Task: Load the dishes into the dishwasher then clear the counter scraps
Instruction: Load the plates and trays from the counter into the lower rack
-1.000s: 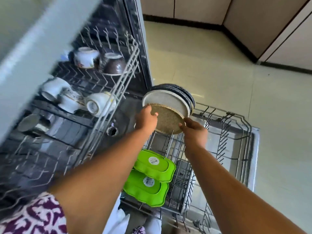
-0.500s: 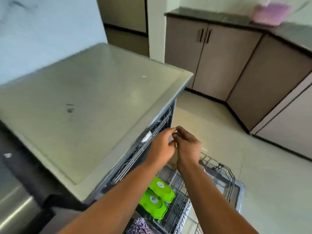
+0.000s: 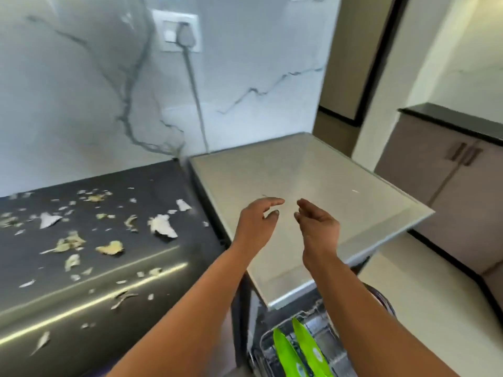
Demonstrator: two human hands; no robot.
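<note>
hands first — your left hand (image 3: 254,223) and right hand (image 3: 318,227) hover empty, fingers loosely spread, over the dishwasher top (image 3: 299,175). scraps (image 3: 109,247) litter the counter (image 3: 163,186) left of your fingertips — green plates (image 3: 299,352) stand racked below your wrists.

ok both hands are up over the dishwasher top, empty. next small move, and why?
Probably swing the left hand leftward to the dark counter and start gathering the scraps. Both it and the right hand are open and empty, peelings lie scattered across that counter, and the green plates already stand in the lower rack.
</note>
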